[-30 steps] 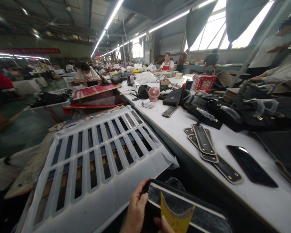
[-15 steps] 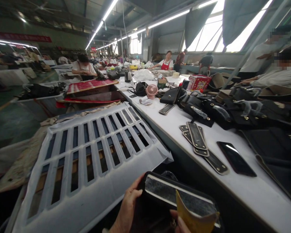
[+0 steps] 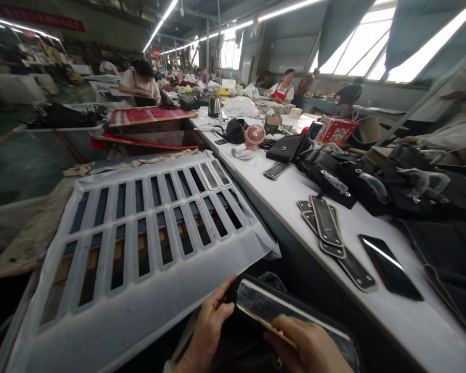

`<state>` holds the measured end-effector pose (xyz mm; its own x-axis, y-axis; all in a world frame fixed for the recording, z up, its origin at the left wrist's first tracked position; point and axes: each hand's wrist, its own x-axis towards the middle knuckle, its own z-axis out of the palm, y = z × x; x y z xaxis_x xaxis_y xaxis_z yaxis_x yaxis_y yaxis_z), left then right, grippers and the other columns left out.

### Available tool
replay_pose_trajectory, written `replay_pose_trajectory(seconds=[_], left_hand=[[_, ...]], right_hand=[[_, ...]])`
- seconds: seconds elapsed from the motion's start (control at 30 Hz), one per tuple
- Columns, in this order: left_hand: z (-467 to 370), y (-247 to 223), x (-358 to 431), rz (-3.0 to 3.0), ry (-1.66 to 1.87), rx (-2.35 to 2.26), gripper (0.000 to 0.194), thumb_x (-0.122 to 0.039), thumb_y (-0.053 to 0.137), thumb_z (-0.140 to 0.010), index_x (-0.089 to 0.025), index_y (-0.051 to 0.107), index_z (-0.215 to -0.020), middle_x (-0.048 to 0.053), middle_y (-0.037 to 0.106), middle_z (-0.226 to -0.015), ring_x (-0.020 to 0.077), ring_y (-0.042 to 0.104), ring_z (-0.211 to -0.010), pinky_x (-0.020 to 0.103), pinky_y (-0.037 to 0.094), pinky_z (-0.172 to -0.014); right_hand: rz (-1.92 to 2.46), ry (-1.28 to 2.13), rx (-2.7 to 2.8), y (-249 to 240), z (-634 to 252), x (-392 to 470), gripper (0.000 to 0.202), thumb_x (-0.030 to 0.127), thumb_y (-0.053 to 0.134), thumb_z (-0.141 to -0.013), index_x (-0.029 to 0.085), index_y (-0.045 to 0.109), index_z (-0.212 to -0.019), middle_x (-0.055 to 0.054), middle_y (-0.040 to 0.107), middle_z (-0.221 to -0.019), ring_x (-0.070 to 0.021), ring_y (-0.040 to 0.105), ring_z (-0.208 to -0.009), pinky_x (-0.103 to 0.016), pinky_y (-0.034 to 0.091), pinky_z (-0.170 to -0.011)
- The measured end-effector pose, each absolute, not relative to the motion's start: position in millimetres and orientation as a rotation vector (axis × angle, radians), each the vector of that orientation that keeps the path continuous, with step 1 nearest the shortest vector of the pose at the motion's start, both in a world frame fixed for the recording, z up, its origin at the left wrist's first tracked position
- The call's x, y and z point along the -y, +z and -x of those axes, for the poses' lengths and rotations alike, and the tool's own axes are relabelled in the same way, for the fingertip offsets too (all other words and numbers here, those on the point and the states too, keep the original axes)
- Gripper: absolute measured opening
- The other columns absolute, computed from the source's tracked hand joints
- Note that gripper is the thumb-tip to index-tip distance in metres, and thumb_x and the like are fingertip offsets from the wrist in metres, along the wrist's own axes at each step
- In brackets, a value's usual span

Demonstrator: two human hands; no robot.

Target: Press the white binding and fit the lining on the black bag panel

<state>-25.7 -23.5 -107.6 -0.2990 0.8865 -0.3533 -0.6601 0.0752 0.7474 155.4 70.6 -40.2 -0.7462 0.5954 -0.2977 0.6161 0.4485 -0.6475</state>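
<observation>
My left hand [image 3: 208,324] grips the near left end of a black leather bag piece [image 3: 279,311] with a pale stripe along its top edge, held low at the bottom centre. My right hand [image 3: 308,344] presses a thin yellow scraper [image 3: 270,327] flat along that piece's edge. Only the scraper's narrow edge shows under my fingers. Both hands stay below the edge of the white worktable [image 3: 295,191].
A white slotted template sheet [image 3: 140,243] lies left of my hands. On the table lie stacked black leather strips [image 3: 330,233], a phone [image 3: 390,267], black bags [image 3: 373,176] and a pink fan [image 3: 253,135]. Other people work at far tables and at the right edge.
The yellow scraper, earlier standing upright in my right hand, now lies flat on the bag piece with my right hand over it. The camera has tilted slightly down.
</observation>
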Motion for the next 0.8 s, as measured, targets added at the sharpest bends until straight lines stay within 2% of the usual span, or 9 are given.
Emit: replay_pose_trajectory(seconds=[0.1,0.27,0.43,0.63,0.8], left_hand=[[25,-116,24,-0.296,1.597,-1.117,0.047,-0.022,0.063,-0.077,-0.022,0.067,-0.124,0.008,0.067,-0.128,0.0358,0.050,-0.130,0.049,0.037,-0.112],[26,-124,26,-0.451,1.546,-1.261,0.048,-0.021,0.058,-0.081,-0.022,0.062,-0.129,0.005,0.057,-0.141,0.0321,0.039,-0.139,0.047,0.030,-0.117],[27,-129,27,-0.596,1.486,-1.368,0.049,-0.019,0.049,-0.085,-0.023,0.057,-0.134,0.004,0.054,-0.144,0.0268,0.043,-0.137,0.044,0.027,-0.119],[27,-128,27,-0.655,1.467,-1.447,0.049,-0.022,0.049,-0.085,-0.023,0.058,-0.133,0.004,0.056,-0.142,0.0264,0.046,-0.135,0.043,0.027,-0.119],[27,-128,27,-0.709,1.431,-1.484,0.052,-0.022,0.046,-0.085,-0.020,0.055,-0.136,0.005,0.055,-0.143,0.0248,0.044,-0.136,0.044,0.027,-0.120]], right_hand=[[-1.032,-0.941,-2.690,-43,-140,-76,0.028,0.038,0.050,-0.094,0.024,0.058,-0.071,-0.004,0.070,-0.074,-0.0218,0.066,-0.068,-0.030,0.030,-0.058],[-0.971,-0.773,-2.663,-42,-126,-79,0.025,0.035,0.048,-0.096,0.024,0.060,-0.077,-0.004,0.073,-0.079,-0.0254,0.070,-0.076,-0.032,0.027,-0.059],[-0.967,-0.707,-2.638,-40,-122,-81,0.025,0.034,0.049,-0.095,0.024,0.062,-0.077,-0.005,0.073,-0.080,-0.0275,0.070,-0.077,-0.033,0.025,-0.059],[-0.953,-0.533,-2.603,-36,-115,-84,0.024,0.035,0.051,-0.094,0.025,0.066,-0.079,-0.006,0.074,-0.079,-0.0307,0.071,-0.077,-0.034,0.023,-0.058],[-0.944,-0.606,-2.570,-35,-114,-87,0.024,0.032,0.051,-0.092,0.024,0.065,-0.076,-0.004,0.073,-0.075,-0.0269,0.070,-0.072,-0.032,0.025,-0.057]])
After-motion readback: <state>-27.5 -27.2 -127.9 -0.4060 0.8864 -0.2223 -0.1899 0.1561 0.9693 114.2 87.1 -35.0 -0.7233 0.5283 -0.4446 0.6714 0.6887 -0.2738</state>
